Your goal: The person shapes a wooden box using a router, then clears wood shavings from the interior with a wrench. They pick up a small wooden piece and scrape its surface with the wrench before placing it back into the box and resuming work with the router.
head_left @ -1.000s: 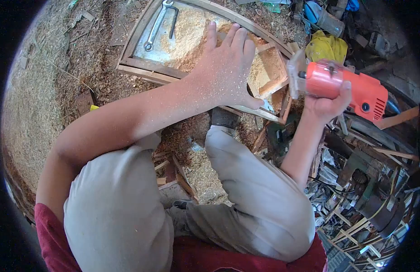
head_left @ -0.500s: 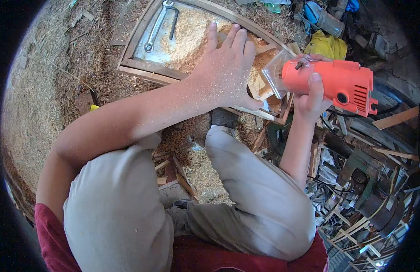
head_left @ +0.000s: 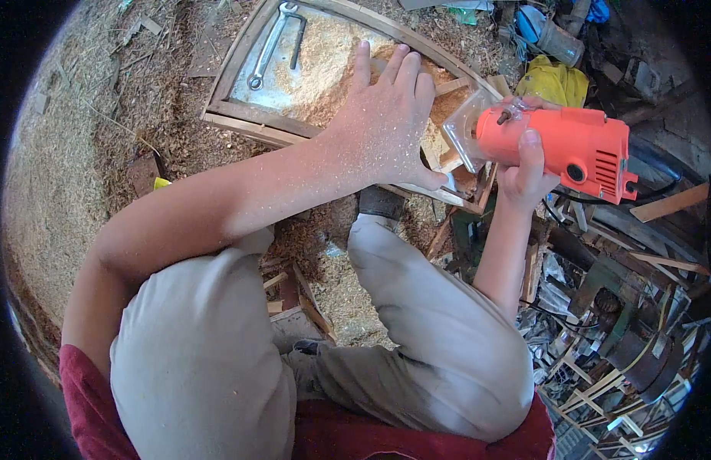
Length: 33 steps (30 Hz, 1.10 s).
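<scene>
My right hand (head_left: 524,170) grips an orange-red trim router (head_left: 559,149) around its body, with the thumb on the near side. The router lies tilted on its side, its clear plastic base (head_left: 464,130) facing left toward the tray. My left hand (head_left: 388,115), dusted with sawdust, is spread palm down over the wood-framed tray (head_left: 252,126). Its fingers point away from me and the thumb reaches the near rim. What lies under the palm is hidden. Pale wood pieces (head_left: 450,159) show between the left hand and the router base.
A combination wrench (head_left: 269,50) and a hex key (head_left: 298,44) lie in the tray beside heaped sawdust (head_left: 321,61). Shavings cover the ground at left. A yellow cloth (head_left: 553,80), a dark cable (head_left: 655,192), wood strips (head_left: 672,201) and a green machine (head_left: 601,295) crowd the right.
The router has shifted very slightly down and left in my right hand. My left hand keeps nearly the same place and spread.
</scene>
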### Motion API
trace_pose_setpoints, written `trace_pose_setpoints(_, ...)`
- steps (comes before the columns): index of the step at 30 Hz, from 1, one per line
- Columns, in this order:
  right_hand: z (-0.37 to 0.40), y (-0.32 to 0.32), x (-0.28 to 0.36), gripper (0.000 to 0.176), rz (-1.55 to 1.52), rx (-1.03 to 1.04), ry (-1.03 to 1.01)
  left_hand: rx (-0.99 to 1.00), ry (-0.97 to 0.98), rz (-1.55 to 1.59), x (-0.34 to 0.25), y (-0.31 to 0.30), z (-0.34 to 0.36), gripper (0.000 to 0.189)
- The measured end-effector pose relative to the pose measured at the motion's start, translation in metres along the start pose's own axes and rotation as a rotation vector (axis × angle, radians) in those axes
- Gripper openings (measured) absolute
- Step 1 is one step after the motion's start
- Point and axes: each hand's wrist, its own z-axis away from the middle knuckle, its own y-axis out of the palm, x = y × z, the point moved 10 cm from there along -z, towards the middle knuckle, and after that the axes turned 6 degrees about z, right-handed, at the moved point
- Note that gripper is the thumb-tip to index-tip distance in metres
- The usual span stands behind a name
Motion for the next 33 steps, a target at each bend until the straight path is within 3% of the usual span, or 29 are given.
trace_pose_setpoints(20,0.0062,0.0028,0.0023,0.062,0.024,-0.006,0.023,0.021,-0.013,-0.008,-0.0001,0.0005,-0.0006,0.119)
trace_pose_setpoints(33,-0.0019,0.0004,-0.0059,0.055,0.036,-0.015,-0.002,0.038,-0.002,-0.005,-0.0021,0.0008,-0.003,0.119)
